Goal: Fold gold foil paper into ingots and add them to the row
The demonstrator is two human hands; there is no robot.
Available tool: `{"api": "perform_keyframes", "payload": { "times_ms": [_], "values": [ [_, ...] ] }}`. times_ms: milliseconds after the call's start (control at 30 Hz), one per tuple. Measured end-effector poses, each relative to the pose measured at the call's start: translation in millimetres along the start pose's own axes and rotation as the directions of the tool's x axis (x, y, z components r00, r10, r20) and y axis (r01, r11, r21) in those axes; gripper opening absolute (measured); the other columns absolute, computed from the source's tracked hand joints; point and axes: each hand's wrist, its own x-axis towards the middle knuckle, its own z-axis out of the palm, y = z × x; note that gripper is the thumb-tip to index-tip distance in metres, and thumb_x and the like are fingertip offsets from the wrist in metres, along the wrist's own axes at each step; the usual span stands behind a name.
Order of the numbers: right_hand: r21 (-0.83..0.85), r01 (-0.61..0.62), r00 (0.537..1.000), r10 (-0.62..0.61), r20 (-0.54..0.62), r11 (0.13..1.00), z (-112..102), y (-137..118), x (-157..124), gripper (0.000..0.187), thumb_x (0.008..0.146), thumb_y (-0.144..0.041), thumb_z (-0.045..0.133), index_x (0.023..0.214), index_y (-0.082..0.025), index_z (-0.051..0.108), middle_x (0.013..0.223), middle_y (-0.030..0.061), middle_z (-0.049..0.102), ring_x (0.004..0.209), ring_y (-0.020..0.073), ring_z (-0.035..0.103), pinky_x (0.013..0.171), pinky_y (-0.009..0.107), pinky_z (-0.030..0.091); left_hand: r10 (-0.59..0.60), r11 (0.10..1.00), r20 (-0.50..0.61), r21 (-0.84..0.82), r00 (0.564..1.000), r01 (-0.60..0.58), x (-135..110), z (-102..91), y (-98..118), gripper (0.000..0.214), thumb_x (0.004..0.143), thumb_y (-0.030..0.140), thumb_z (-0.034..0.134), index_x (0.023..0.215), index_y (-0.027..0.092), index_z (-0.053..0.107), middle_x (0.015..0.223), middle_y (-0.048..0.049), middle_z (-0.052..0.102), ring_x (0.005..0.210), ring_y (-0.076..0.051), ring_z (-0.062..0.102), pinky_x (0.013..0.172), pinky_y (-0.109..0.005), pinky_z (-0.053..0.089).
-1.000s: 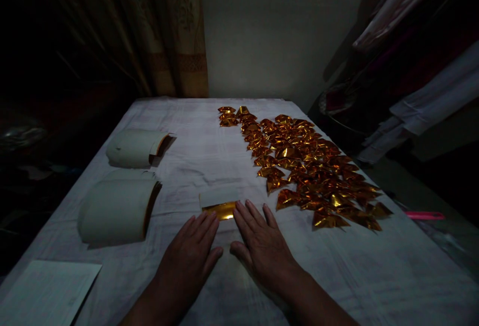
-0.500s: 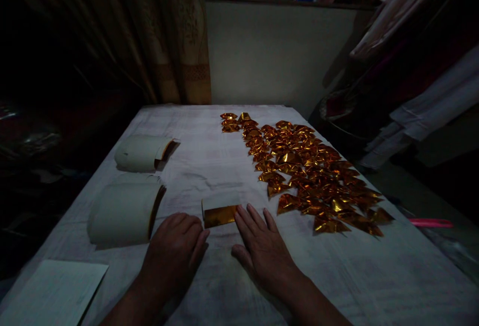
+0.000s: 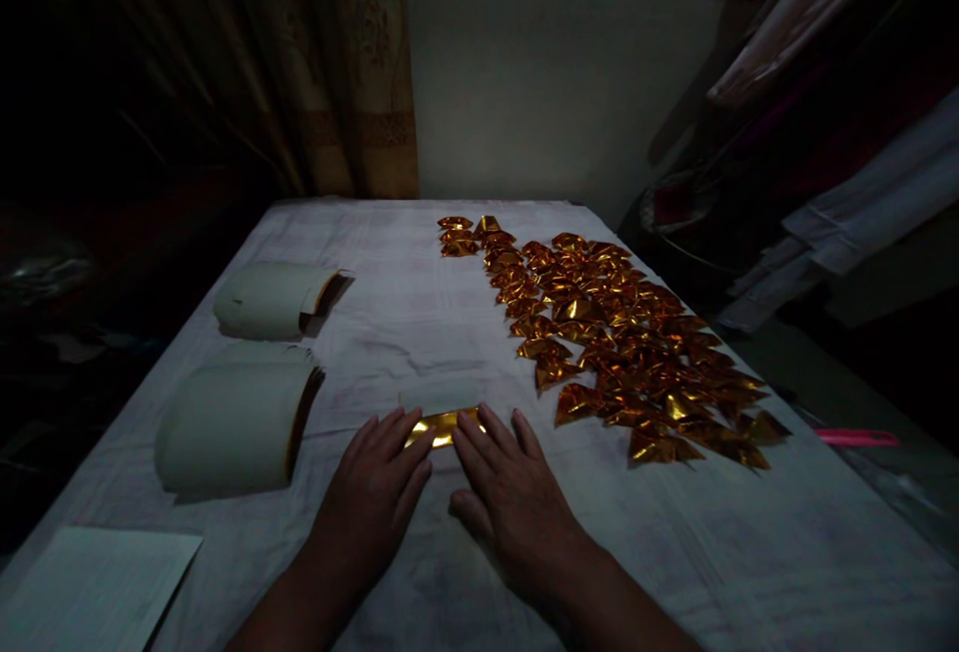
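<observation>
A small gold foil sheet [image 3: 442,424] with a white back lies on the white cloth table [image 3: 420,323], partly folded over. My left hand [image 3: 379,497] lies flat with its fingers stretched out, the fingertips pressing on the sheet's left end. On the sheet's right end rest the fingertips of my right hand [image 3: 509,502], flat too, fingers apart. A large spread of folded gold foil triangles [image 3: 621,342] covers the table to the right of my hands.
Two curled stacks of white-backed foil sheets [image 3: 236,422] [image 3: 274,298] sit at the left. A white paper [image 3: 97,587] lies at the near left corner. Curtains and a wall stand behind the table; hanging clothes [image 3: 831,133] and a pink object [image 3: 854,437] are at right.
Half a second ago my left hand was curled beside the sheet; now both hands have come forward and lie flat, fingertips pressing on the gold sheet, which shows less of its gold face.
</observation>
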Motion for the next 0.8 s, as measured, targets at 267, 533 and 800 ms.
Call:
{"api": "perform_keyframes", "payload": {
  "times_ms": [267,533,800],
  "values": [
    [0.013,-0.119,0.974,0.12,-0.19,0.993,1,25,12,0.045,0.094,-0.021,0.054,0.139,-0.018,0.057,0.137,0.0132,0.063,0.125,0.0285,0.057,0.102,0.047,0.047,-0.189,0.977,-0.09,-0.121,0.978,0.177,6,1.8,-6,0.036,0.098,0.035,0.052,0.13,0.02,0.057,0.121,-0.0114,0.068,0.113,-0.028,0.062,0.096,-0.048,0.054],
    [0.137,-0.03,0.964,0.065,-0.259,0.99,-4,24,17,0.022,0.087,-0.015,0.063,0.106,-0.024,0.071,0.109,0.0069,0.072,0.1,0.023,0.063,0.085,0.036,0.049,-0.107,0.983,-0.066,-0.155,0.992,0.095,6,-13.0,-2,0.016,0.095,0.027,0.055,0.102,0.023,0.068,0.105,-0.0066,0.073,0.101,-0.026,0.065,0.088,-0.045,0.052],
    [0.094,-0.018,0.971,0.039,-0.236,0.995,-8,24,9,0.02,0.087,-0.016,0.065,0.101,-0.026,0.074,0.116,0.0078,0.068,0.105,0.0242,0.059,0.087,0.039,0.047,-0.029,0.993,-0.04,-0.118,0.999,0.024,1,-16.9,-3,0.017,0.096,0.025,0.053,0.097,0.024,0.07,0.105,-0.0044,0.076,0.103,-0.027,0.066,0.096,-0.05,0.048]
  ]
}}
